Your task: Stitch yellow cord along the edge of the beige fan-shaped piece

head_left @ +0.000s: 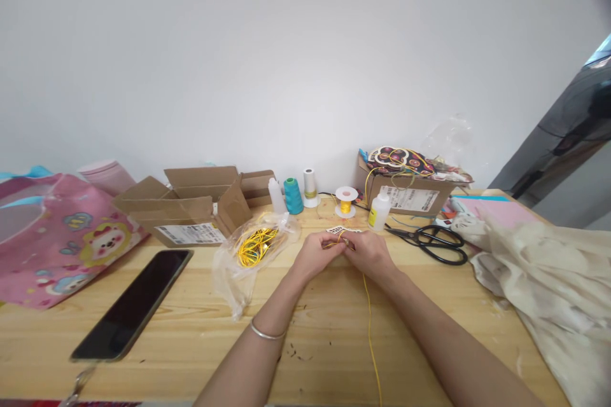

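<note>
One yellow cord [369, 324] — thin, slightly wavy — trailing below right hand [371, 252].

A little below and right of the frame's centre I see a pale openwork piece [344, 229], partly hidden, thin yellow cord [369, 324] looped in front; a gently curved length trails to the bottom edge.
</note>
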A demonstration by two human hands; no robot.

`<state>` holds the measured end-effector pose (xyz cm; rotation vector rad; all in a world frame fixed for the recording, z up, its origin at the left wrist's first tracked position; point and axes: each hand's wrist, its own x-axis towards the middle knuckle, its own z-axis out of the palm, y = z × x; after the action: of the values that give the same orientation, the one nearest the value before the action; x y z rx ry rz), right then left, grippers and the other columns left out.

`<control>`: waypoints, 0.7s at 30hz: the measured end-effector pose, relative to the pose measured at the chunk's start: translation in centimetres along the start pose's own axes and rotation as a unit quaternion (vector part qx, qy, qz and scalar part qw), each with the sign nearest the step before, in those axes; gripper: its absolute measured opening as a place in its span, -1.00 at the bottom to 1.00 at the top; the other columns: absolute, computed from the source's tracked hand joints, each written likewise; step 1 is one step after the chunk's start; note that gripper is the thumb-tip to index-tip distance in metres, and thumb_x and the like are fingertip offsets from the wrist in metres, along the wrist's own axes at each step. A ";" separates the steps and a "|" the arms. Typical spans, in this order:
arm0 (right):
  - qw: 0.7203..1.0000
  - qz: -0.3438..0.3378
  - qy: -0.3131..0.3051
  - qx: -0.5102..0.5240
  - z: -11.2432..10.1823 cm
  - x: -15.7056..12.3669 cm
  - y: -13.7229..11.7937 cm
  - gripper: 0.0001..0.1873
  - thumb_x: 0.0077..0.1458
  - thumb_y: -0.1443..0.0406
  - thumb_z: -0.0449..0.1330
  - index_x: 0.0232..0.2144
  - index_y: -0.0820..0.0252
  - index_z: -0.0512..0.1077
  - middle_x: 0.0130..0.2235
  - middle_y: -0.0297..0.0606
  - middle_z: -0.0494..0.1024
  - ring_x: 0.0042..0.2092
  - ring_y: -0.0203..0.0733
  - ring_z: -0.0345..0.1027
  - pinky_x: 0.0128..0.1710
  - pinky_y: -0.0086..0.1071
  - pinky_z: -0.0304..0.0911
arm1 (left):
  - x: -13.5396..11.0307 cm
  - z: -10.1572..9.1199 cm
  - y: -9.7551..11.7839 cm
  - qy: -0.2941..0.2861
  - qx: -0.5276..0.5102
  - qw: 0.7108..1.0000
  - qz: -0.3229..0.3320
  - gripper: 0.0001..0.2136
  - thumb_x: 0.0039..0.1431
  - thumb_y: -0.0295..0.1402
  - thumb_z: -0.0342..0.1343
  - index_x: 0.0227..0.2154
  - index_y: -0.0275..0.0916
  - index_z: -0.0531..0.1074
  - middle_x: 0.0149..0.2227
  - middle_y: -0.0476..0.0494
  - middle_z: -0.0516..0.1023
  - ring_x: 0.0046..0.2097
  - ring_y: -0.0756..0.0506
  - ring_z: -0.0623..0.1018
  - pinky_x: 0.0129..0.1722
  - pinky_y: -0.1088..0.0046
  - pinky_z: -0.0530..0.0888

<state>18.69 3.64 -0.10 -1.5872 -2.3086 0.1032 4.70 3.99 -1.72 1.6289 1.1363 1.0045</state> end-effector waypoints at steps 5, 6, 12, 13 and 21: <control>1.000 0.002 0.022 0.006 0.1 0.1 0.1 -0.76 -0.01 0.19 -0.02 -0.45 0.05 0.44 -0.47 -0.32 0.50 -0.46 -0.29 0.28 -0.56 -0.45 -0.14 | 0.2 -0.2 -0.3 0.037 0.016 0.999 -0.009 -0.77 -0.08 -0.25 0.03 -0.49 -0.33 0.46 -0.46 -0.12 0.53 -0.40 -0.05 0.48 -0.36 0.47 0.38; 1.000 0.001 0.029 0.009 0.1 0.1 0.2 -0.76 -0.01 0.18 -0.02 -0.47 0.05 0.44 -0.47 -0.32 0.49 -0.46 -0.29 0.27 -0.56 -0.45 -0.13 | 0.2 -0.3 -0.3 0.041 0.007 0.999 -0.014 -0.77 -0.09 -0.24 0.03 -0.50 -0.33 0.45 -0.48 -0.12 0.53 -0.42 -0.04 0.48 -0.37 0.48 0.38; 0.996 -0.004 0.063 0.070 0.4 0.2 0.2 -0.79 -0.02 0.20 0.03 -0.49 0.09 0.45 -0.45 -0.31 0.42 -0.45 -0.33 0.24 -0.54 -0.49 -0.07 | 0.3 -0.4 -0.4 0.069 -0.048 0.994 -0.073 -0.73 -0.18 -0.21 0.11 -0.50 -0.36 0.46 -0.54 -0.14 0.53 -0.56 0.02 0.42 -0.59 0.56 0.30; 0.995 -0.002 0.066 0.081 0.5 0.2 0.3 -0.79 -0.02 0.20 0.03 -0.47 0.09 0.45 -0.45 -0.31 0.41 -0.45 -0.33 0.23 -0.54 -0.49 -0.06 | 0.3 -0.4 -0.6 0.078 -0.056 0.992 -0.078 -0.73 -0.20 -0.22 0.13 -0.49 -0.37 0.46 -0.55 -0.14 0.53 -0.56 0.02 0.42 -0.60 0.56 0.29; 0.993 -0.014 0.051 0.101 1.0 0.2 0.5 -0.81 -0.04 0.21 0.04 -0.50 0.07 0.45 -0.48 -0.34 0.37 -0.45 -0.35 0.23 -0.54 -0.50 -0.04 | 0.4 -0.3 -0.6 0.122 -0.101 0.984 -0.075 -0.81 -0.30 -0.33 0.21 -0.56 -0.34 0.48 -0.50 -0.15 0.55 -0.44 -0.07 0.49 -0.39 0.45 0.40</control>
<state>18.72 4.12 -1.12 -1.4256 -2.1665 0.2351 4.36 4.57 -2.14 1.2653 1.2556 1.2017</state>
